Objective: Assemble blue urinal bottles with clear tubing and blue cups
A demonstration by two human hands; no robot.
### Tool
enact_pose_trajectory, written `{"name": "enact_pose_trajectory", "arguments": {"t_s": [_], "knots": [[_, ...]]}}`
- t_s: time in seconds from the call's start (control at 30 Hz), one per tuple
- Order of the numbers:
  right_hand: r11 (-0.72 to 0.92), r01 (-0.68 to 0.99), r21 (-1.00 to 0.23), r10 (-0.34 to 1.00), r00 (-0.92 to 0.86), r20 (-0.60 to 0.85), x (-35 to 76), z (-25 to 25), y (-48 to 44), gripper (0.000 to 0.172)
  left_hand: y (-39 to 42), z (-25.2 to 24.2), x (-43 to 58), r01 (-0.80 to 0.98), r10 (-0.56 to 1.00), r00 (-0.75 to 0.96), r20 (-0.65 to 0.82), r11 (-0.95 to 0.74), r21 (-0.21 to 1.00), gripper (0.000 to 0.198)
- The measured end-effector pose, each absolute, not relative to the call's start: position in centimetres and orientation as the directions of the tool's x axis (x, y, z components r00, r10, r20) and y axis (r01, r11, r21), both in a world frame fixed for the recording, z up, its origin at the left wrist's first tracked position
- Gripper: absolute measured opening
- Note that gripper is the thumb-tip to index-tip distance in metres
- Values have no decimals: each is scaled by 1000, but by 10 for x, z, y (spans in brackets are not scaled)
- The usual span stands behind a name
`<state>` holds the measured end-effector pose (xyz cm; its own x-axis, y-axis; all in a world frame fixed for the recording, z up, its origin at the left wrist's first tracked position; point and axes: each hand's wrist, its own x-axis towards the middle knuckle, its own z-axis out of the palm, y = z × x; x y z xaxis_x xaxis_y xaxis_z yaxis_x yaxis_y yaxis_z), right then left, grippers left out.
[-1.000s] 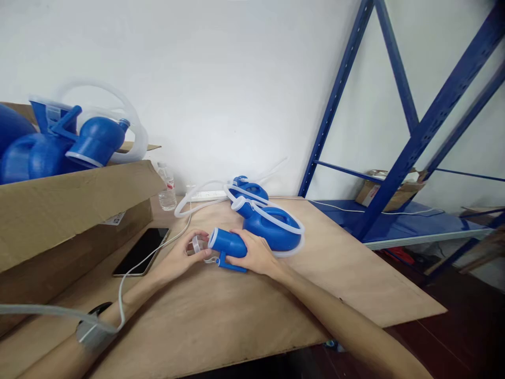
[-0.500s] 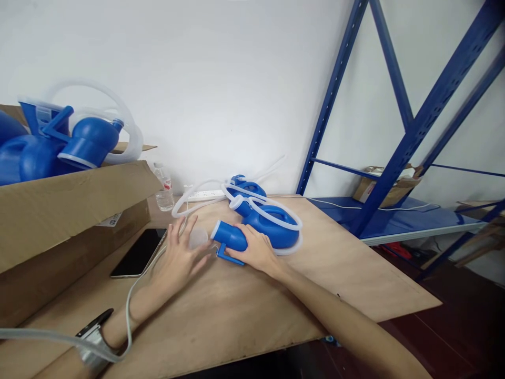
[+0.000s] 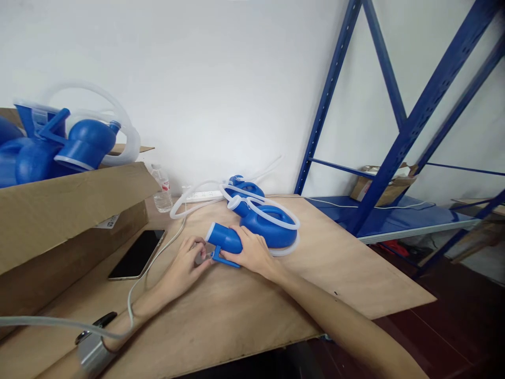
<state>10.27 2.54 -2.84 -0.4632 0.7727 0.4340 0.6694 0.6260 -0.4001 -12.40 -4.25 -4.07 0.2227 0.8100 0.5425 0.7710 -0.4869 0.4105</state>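
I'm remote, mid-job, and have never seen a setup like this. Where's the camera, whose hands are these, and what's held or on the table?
No machine here: these are one person's two bare hands, seen from a camera worn on the head, looking forward and down. The right hand grips a blue spout. The left hand is beside its white-rimmed end, fingers curled; what they pinch is hard to tell. On the table are a phone, two blue jugs with pale hose, and, at the left, a cardboard box holding more blue parts.
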Motion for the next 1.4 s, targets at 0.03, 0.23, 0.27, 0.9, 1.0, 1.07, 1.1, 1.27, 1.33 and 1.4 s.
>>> {"name": "enact_pose_trajectory", "arguments": {"t_s": [0.03, 0.23, 0.27, 0.9, 1.0, 1.07, 1.1, 1.27, 1.33, 1.4], "knots": [[627, 672, -393, 770, -461, 440, 103, -28, 26, 74, -43, -38, -123, 763, 830, 234, 506, -480, 434, 39], [647, 686, -332, 746, -481, 460, 106, -28, 27, 76, -51, -22, -120, 751, 953, 244, 182, -304, 586, 44], [657, 680, -325, 736, -484, 474, 106, -27, 27, 76, -52, -19, -119, 734, 961, 236, 142, -272, 623, 43], [747, 617, -247, 642, -576, 505, 105, -26, 20, 75, -52, -16, -116, 433, 968, 251, 13, -125, 893, 62], [743, 633, -218, 652, -609, 452, 105, -28, 21, 78, -54, -15, -115, 564, 955, 242, 173, -283, 776, 59], [734, 638, -233, 667, -613, 423, 105, -30, 23, 79, -54, -16, -119, 676, 930, 243, 275, -366, 640, 54], [723, 641, -257, 681, -600, 420, 105, -30, 23, 79, -53, -18, -122, 722, 915, 260, 310, -397, 566, 52], [632, 642, -434, 773, -488, 405, 107, -29, 30, 81, -40, -30, -146, 880, 815, 280, 507, -428, 203, 31], [608, 627, -487, 794, -481, 371, 107, -29, 31, 89, -36, -33, -153, 907, 761, 223, 610, -391, 156, 28], [602, 609, -516, 797, -495, 345, 107, -29, 30, 98, -36, -34, -155, 882, 737, 225, 638, -433, 189, 38]]}}
